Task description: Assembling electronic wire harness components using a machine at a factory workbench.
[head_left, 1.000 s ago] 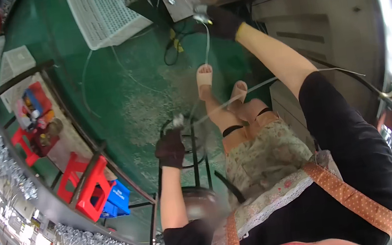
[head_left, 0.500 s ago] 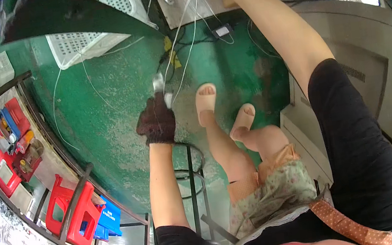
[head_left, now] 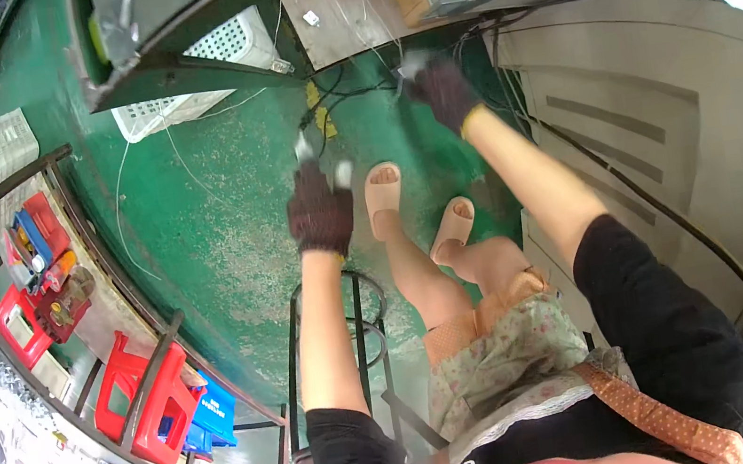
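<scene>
My left hand (head_left: 321,212) wears a dark brown knitted glove and hangs over the green floor. Its thumb and index finger point up and apart, with white covers on both tips, and nothing shows between them. To the right, my right hand (head_left: 446,96), gloved alike with a yellow cuff, is smeared by motion. A blurred whitish tip shows at its fingers; whether it grips anything cannot be told. Black cables (head_left: 343,94) run along the floor between and beyond the hands. Thin white cords (head_left: 369,14) hang over the board ahead of my right hand.
A grey machine frame (head_left: 171,23) juts in at the top. White perforated baskets (head_left: 236,47) stand behind it. A beige cabinet (head_left: 629,101) fills the right side. At left, a metal-framed bench (head_left: 123,319) holds red stools (head_left: 144,402) and small boxes. A black stool frame (head_left: 357,329) stands below my left hand.
My right hand has come down and back from the bench at the top. My left hand has shifted slightly right and up; the long white cords no longer run past it. The view has tilted.
</scene>
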`<state>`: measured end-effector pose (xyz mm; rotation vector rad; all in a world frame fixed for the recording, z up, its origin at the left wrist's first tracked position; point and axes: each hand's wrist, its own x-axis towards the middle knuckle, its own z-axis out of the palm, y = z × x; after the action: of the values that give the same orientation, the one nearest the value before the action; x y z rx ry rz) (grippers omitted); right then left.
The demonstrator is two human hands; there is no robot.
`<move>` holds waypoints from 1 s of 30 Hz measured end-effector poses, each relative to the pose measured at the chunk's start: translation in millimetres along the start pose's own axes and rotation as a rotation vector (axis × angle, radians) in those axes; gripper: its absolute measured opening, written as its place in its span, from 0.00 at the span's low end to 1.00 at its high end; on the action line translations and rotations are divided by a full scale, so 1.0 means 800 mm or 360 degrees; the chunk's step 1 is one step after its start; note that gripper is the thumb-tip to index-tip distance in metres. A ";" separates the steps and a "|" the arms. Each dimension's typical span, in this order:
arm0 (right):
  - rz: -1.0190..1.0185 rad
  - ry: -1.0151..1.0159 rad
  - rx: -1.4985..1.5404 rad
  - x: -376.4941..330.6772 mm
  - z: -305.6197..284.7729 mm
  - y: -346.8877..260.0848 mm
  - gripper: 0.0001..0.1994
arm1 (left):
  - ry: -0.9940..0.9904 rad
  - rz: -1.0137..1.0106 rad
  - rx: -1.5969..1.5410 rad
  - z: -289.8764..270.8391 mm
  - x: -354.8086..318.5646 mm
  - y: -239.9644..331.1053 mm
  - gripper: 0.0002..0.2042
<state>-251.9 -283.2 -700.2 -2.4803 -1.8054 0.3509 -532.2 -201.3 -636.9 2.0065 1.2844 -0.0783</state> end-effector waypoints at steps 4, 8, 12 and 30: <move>0.0181 -0.0492 0.0408 -0.132 -0.012 -0.044 0.09 | -0.0308 -0.0281 -0.0187 -0.003 -0.123 -0.037 0.28; 0.0118 -0.0724 0.0739 -0.221 -0.057 -0.059 0.11 | -0.0627 -0.0197 -0.0044 -0.006 -0.208 -0.022 0.29; -0.0032 -0.0348 0.0612 -0.274 -0.056 -0.048 0.09 | -0.0662 -0.0040 0.0078 -0.026 -0.234 0.056 0.30; 0.0840 0.0608 0.1441 -0.512 -0.630 -0.015 0.16 | -0.0840 0.1734 0.0165 -0.141 -0.180 0.529 0.17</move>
<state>-274.5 -621.0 -145.6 -2.0734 -0.5974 0.5172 -299.5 -337.2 -263.0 2.2931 -0.2082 -0.1361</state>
